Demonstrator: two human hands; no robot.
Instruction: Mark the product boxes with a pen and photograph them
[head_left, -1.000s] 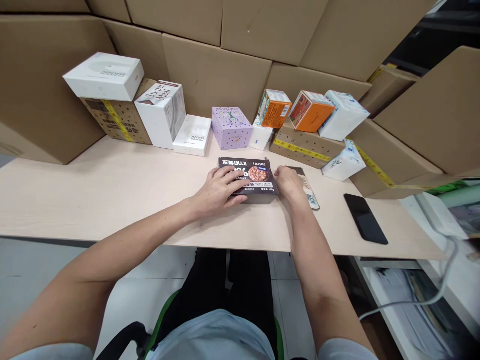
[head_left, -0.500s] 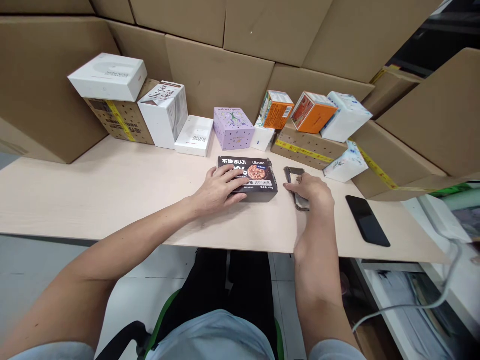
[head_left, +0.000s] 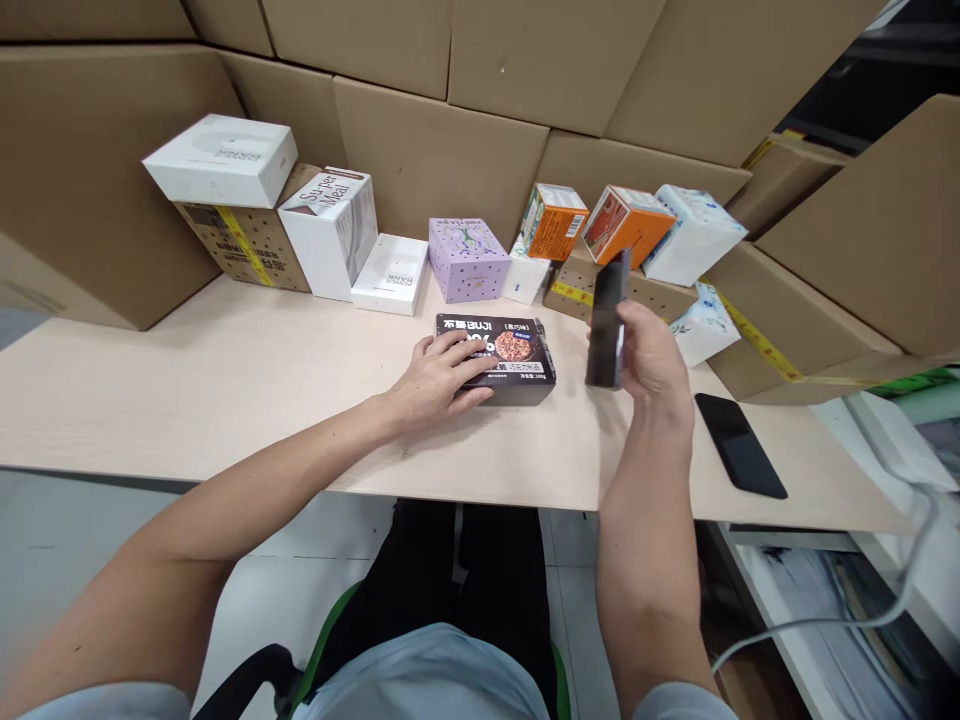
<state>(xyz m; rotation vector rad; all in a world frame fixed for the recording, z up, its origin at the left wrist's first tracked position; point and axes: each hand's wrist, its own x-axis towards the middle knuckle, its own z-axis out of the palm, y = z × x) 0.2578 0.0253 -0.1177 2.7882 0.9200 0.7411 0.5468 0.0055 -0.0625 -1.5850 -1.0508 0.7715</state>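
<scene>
The pale wooden table (head_left: 225, 400) carries a dark snack box (head_left: 499, 357), a black phone (head_left: 739, 443) and assorted cartons.

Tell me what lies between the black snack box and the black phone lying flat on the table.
In the head view, the right hand holds a dark phone upright above the table, between the snack box and the flat phone.

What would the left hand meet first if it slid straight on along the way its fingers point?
The left hand lies flat on the dark snack box, fingers pointing right. Going on past the box, it would probably meet the dark phone held upright in the right hand, though depth is unclear.
</scene>
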